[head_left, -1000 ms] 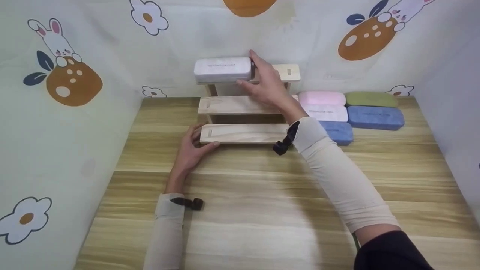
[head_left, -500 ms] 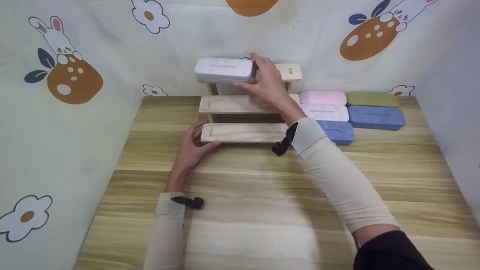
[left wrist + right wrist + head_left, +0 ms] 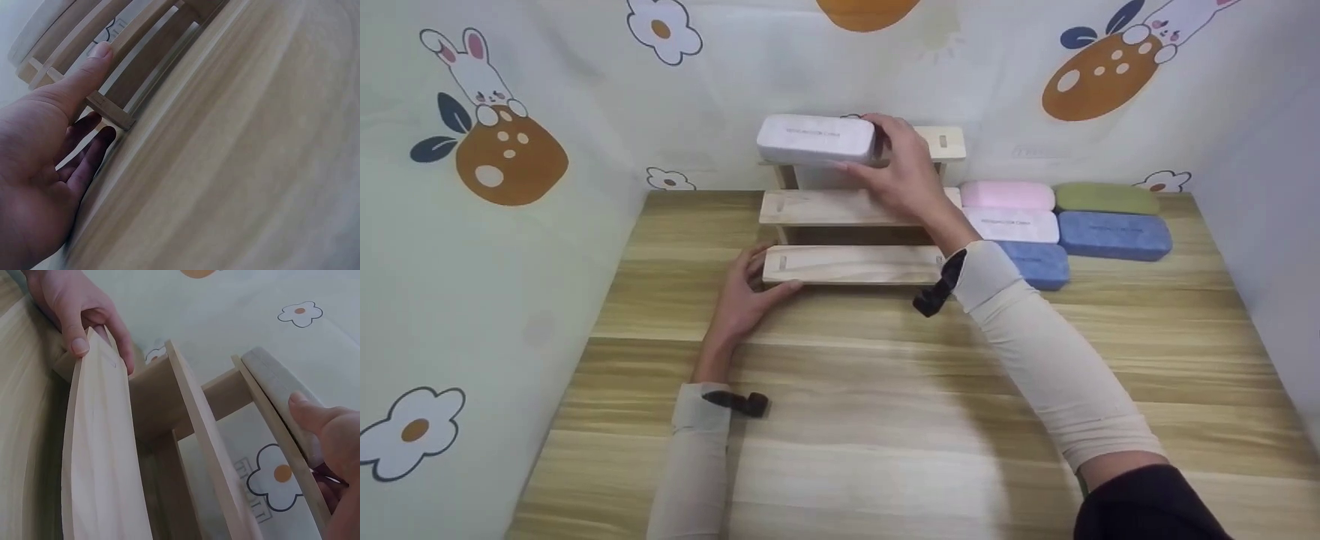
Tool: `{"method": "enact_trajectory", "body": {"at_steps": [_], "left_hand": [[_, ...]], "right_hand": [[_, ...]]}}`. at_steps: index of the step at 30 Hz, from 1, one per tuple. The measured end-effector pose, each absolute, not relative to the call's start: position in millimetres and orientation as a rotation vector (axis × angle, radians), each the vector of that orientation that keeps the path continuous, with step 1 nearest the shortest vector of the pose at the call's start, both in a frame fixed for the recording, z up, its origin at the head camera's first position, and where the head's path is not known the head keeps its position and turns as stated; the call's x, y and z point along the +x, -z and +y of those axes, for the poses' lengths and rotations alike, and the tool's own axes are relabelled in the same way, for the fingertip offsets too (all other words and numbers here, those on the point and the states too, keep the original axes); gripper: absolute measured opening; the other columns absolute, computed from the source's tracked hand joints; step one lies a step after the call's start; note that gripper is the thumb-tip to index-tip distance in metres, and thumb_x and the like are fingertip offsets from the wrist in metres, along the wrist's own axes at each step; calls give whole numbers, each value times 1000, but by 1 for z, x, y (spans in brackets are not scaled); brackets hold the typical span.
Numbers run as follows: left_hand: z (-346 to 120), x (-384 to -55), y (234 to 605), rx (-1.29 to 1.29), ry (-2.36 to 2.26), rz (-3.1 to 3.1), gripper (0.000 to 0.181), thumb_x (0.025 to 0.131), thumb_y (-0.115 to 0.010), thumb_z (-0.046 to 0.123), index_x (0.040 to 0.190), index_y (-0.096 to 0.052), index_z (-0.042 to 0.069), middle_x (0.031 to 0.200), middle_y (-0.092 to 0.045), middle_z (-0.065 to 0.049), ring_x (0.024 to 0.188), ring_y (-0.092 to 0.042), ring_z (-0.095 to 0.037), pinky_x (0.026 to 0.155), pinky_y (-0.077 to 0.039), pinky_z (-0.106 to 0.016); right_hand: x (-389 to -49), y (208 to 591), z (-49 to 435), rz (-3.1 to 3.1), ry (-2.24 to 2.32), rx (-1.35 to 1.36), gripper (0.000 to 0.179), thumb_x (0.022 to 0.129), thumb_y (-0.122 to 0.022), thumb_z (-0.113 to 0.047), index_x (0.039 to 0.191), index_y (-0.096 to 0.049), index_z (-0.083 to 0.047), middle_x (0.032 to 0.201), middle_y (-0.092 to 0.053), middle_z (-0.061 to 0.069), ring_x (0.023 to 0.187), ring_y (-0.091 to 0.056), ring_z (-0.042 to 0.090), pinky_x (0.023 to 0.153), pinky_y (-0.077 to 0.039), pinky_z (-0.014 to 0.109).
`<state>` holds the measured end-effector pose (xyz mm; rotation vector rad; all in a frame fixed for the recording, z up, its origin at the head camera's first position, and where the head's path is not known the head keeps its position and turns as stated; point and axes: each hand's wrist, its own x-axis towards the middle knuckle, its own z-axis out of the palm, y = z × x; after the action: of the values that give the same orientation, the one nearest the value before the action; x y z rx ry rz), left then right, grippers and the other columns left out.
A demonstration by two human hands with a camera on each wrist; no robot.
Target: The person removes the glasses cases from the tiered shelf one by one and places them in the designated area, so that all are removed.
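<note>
A pale grey-white glasses case point(image 3: 814, 139) lies on the left part of the top shelf of a three-step wooden rack point(image 3: 851, 264). My right hand point(image 3: 911, 169) holds the case by its right end, thumb along the front and fingers behind. In the right wrist view the thumb of the right hand point(image 3: 337, 436) presses on the side of the case point(image 3: 275, 379). My left hand point(image 3: 741, 300) grips the left end of the lowest shelf. From the right wrist camera, its thumb and fingers lie on either side of that shelf point(image 3: 101, 455).
Right of the rack, several more glasses cases lie close together: a pink one point(image 3: 1009, 195), a white one point(image 3: 1020, 225), a green one point(image 3: 1106, 199) and two blue ones, including the rightmost blue case point(image 3: 1114, 235). A patterned cloth wall point(image 3: 720, 90) stands right behind the rack.
The grey-white case has shifted slightly to the right along the top shelf, together with my right hand. My left hand keeps its place on the lowest shelf.
</note>
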<state>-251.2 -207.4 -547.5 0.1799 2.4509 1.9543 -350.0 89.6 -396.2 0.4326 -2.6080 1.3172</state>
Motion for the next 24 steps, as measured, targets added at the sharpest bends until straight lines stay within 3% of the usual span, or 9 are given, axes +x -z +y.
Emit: {"method": "enact_trajectory", "body": {"at_steps": [6,12,16,24], "left_hand": [[-206,-251,547,188,-1964,2433,87,83,-97,30,156,-51,17,153,-66,-3,134,-67,-21,116,-51,-37],[-207,-251,547,205,-1942,2464,85,84,-97,34,154,-52,16,148,-70,-1,131,-68,-21,112,-51,-34],[-208,-251,547,209,-1953,2467,84,83,-97,33,153,-53,18,147,-71,0,130,-68,-20,111,-51,-34],[-208,-253,548,222,-1975,2440,82,84,-96,29,153,-53,18,149,-70,-1,131,-69,-20,111,-52,-30]], "right_hand": [[-341,403,105,-2521,-1363,482,77,88,-91,-45,154,-60,-19,140,-66,2,126,-60,13,110,-49,30],[-326,411,120,-2398,-1448,501,80,85,-95,-40,153,-62,-15,140,-69,4,129,-60,15,116,-45,31],[-315,415,129,-2297,-1592,508,76,84,-97,-35,151,-65,-18,132,-70,2,123,-60,12,110,-48,32],[-293,430,157,-2013,-2082,546,72,87,-91,-5,152,-61,-7,145,-61,15,132,-61,25,115,-52,33]]}}
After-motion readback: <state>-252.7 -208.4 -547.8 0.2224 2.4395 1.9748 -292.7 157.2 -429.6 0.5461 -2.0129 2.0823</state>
